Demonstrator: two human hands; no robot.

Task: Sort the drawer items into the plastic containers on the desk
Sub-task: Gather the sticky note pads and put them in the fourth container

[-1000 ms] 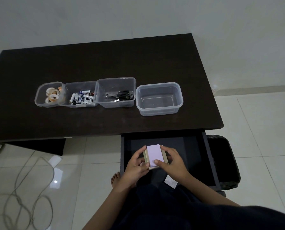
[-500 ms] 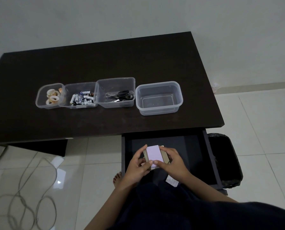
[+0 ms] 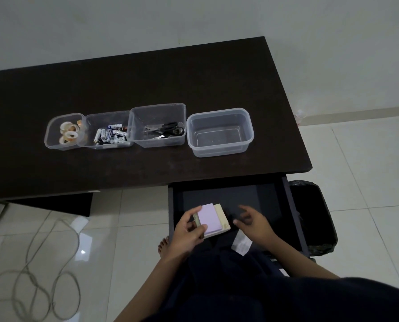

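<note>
While three tubs [image 3: 157,125] hold items, fourth tub [image 3: 219,132] empty.

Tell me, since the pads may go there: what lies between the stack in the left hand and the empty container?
In the head view, between the sticky-note stack and the empty container lie only the dark drawer floor and the desk's bare front strip.

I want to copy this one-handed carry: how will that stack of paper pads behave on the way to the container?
The stack of paper pads looks light: the left hand alone holds it, the right hand apart. It may shear: the lilac pad already sits offset from the cream one beneath. Flat and blocky, it probably won't roll.
</note>
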